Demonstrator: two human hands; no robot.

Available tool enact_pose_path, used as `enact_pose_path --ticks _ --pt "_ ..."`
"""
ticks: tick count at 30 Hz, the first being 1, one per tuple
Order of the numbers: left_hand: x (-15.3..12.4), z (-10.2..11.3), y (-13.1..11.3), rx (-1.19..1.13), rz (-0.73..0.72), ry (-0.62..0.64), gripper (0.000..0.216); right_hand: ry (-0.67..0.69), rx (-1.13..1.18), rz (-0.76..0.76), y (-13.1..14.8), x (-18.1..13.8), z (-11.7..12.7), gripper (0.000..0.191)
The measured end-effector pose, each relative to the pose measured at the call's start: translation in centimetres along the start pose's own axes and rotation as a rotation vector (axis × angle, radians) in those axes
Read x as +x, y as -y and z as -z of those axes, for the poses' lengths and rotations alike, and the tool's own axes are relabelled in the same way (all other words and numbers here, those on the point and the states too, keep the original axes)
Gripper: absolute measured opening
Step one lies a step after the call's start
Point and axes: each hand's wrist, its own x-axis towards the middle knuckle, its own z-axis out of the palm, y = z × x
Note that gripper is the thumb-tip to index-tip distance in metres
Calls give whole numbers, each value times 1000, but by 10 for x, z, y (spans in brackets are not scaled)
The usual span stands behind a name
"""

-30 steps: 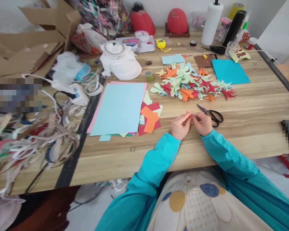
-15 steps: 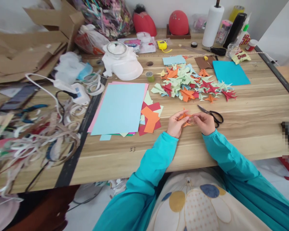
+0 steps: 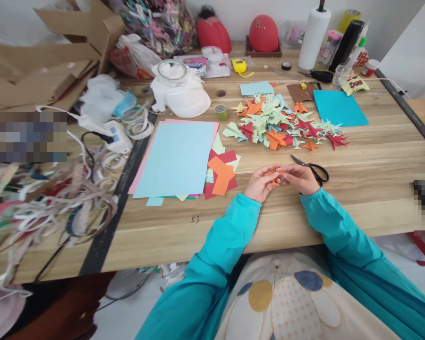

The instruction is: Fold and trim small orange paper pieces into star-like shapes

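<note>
Between my two hands is a small folded orange paper piece (image 3: 275, 175), mostly covered by fingers. My left hand (image 3: 260, 183) pinches it from the left, and my right hand (image 3: 302, 179) grips its right side with thumb and fingertips. Black-handled scissors (image 3: 318, 171) lie just beyond my right hand, blades pointing up and left. Farther back sits a heap of folded paper planes or cranes (image 3: 269, 118) in pale green, orange, red and blue. Left of my hands are loose cut strips, with an orange paper strip (image 3: 222, 177) on top.
A stack of light blue and pink sheets (image 3: 175, 158) lies on the left part of the table. Bright blue paper (image 3: 340, 107) is at the back right. Tangled ribbons (image 3: 81, 189), a power strip (image 3: 118, 137) and cardboard (image 3: 71, 52) crowd the far left.
Both hands stay together over the table. The fingers have shifted slightly around the orange paper, which has turned a little, and my right hand has moved slightly right.
</note>
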Motion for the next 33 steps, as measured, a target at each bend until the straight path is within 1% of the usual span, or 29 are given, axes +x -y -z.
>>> enact_pose_path --ticks 6,11,15,18,20,23,25,27,31,33 --pt "1 1 0 19 -18 -21 33 -60 6 -5 0 1 1 27" --pt "1 1 0 33 -25 -36 35 -42 21 -9 -5 2 4 25" --pt "2 2 2 122 -63 -47 36 -23 14 -32 -7 3 6 25" --pt "2 4 3 233 -119 -54 38 9 -6 -48 -6 4 7 25" --pt "3 6 3 343 -175 -38 36 19 -17 -43 -6 4 7 26" --pt "4 9 0 567 -330 -4 21 8 -35 -45 -5 3 7 27" --pt "4 10 -1 647 -394 7 14 -4 -39 -55 -6 3 7 27" --pt "4 10 -1 611 -354 15 15 0 -32 -61 -8 4 8 28" --pt "2 6 0 328 -165 31 21 25 -16 -53 -11 3 8 27" --pt "1 4 0 218 -91 58 22 26 -14 -49 -12 3 8 27"
